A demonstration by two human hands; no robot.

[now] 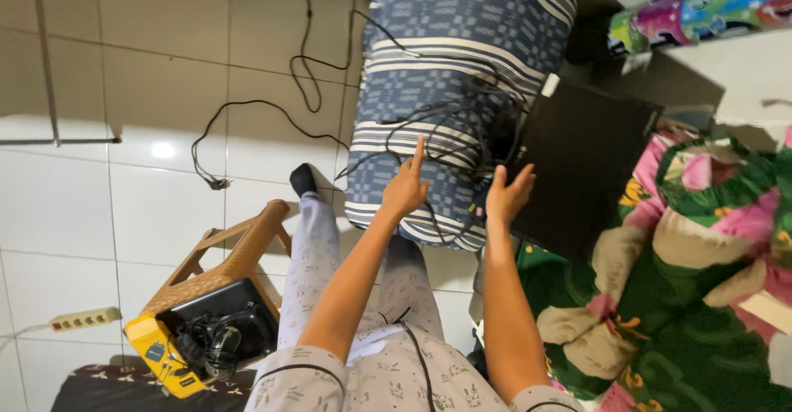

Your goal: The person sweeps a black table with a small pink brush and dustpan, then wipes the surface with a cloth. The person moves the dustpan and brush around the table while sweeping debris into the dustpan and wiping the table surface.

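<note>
My left hand [404, 188] reaches forward with its fingers apart and one finger raised, over a blue and white striped cushion [462, 74]. A tangle of black cables [462, 131] lies on that cushion, just beyond the fingertips. To the right, my right hand [507, 193] is spread open near the edge of a flat black device [582, 164] and close to the cables. Neither hand holds anything. My legs in light patterned trousers [318, 255] stretch toward the cushion.
A brown plastic stool [239, 251] at lower left bears a black box with headphones [219, 338] and a yellow box. A white power strip [82, 320] and black cords [247, 115] lie on the white tiled floor. A floral blanket [701, 296] covers the right.
</note>
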